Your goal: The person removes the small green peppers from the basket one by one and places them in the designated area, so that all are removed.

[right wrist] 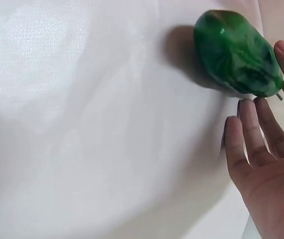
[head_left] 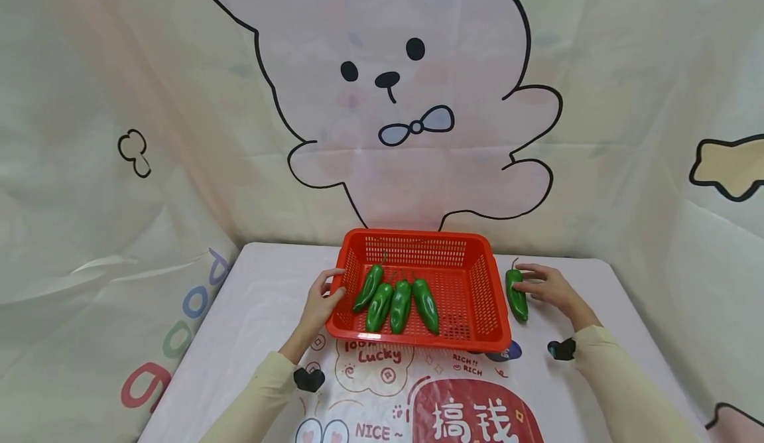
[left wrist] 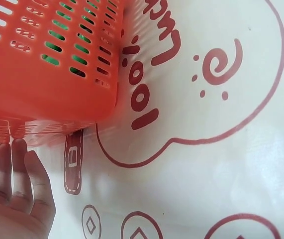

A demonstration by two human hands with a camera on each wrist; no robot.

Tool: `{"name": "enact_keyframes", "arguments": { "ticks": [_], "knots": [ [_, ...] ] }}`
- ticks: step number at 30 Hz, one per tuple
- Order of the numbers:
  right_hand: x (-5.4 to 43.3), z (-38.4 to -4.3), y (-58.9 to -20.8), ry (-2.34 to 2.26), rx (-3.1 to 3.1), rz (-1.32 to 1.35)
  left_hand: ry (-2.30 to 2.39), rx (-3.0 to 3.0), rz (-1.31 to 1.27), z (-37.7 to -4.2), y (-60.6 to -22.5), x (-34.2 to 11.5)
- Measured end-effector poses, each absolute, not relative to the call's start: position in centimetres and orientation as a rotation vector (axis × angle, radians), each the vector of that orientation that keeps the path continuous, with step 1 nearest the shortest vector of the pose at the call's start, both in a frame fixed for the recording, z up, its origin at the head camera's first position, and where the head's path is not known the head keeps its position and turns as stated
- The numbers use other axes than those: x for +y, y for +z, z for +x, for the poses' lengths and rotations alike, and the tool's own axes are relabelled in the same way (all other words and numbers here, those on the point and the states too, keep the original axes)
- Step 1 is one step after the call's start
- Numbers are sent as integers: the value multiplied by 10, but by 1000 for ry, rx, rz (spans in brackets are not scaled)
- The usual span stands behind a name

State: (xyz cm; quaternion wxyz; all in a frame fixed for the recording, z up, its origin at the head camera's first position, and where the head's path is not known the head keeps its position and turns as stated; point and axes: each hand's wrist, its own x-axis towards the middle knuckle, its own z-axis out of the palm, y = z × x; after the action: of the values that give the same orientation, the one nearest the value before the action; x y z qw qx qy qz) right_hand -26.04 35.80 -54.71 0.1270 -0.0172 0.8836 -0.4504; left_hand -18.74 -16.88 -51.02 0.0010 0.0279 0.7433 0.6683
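**Four in, one out**

Red slotted plastic basket [head_left: 418,342]: rectangular, upright, long sides at 12 and 6. Four peppers [head_left: 400,308] inside, glossy green, lying side by side, bunched toward 8 o'clock, stems fanned 11 to 1. Fifth pepper [head_left: 518,306]: also glossy green, outside, just beside the basket's 3 o'clock wall, stem to 12, tip near 6.

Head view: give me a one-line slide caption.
Left hand against a red basket holding four green peppers, right hand at a fifth pepper just outside it.
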Motion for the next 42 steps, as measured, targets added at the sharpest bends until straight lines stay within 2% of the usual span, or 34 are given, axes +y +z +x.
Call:
{"name": "enact_keyframes", "arguments": {
  "ticks": [10, 20, 26, 37, 42],
  "knots": [
    [367, -249, -527, -1389, 2711, -184, 2101, 2319, 79, -186, -508, -167],
    [352, -224, -509, -1849, 2586, -171, 2106, 2355, 30, -200, -541, -170],
    [331, -207, -494, -2102, 2385, -188, 2078, 2392, 4, -201, -546, -170],
    [300, -194, -477, -2226, 2218, -289, 2109, 2383, 15, -201, -543, -169],
    [289, -195, -472, -2231, 2219, -299, 2150, 2326, 48, -194, -528, -169]
  ]
}}
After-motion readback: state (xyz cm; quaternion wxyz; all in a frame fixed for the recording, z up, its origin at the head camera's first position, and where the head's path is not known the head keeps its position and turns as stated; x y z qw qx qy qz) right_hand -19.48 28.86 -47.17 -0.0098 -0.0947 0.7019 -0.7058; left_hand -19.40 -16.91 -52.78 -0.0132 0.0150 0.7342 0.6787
